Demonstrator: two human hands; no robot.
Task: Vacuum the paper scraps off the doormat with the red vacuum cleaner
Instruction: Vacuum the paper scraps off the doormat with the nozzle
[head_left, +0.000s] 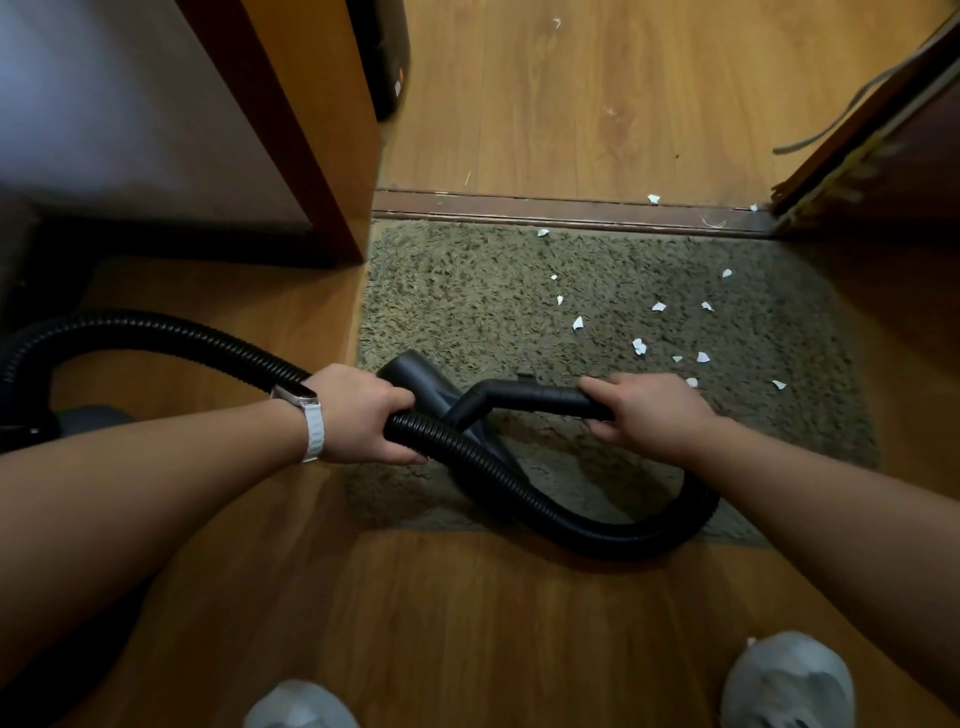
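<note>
A shaggy olive doormat (493, 291) lies before the door threshold. Several white paper scraps (639, 346) are scattered over its right half. My left hand (358, 413) grips the black ribbed hose (208, 338), which loops on past it over the mat's front edge. My right hand (647, 410) grips the black handle tube (524, 395). The dark nozzle (410, 371) sits on the mat's left part, between my hands. Only a dark part of the vacuum cleaner body (88, 418) shows at the left edge, behind my left forearm.
A wooden cabinet (311, 130) stands at the left, close to the mat's corner. A dark threshold strip (571, 210) runs behind the mat, with a few scraps on it and on the wood floor beyond. An open door's edge (857, 156) is at the right. My shoes (784, 680) are at the bottom.
</note>
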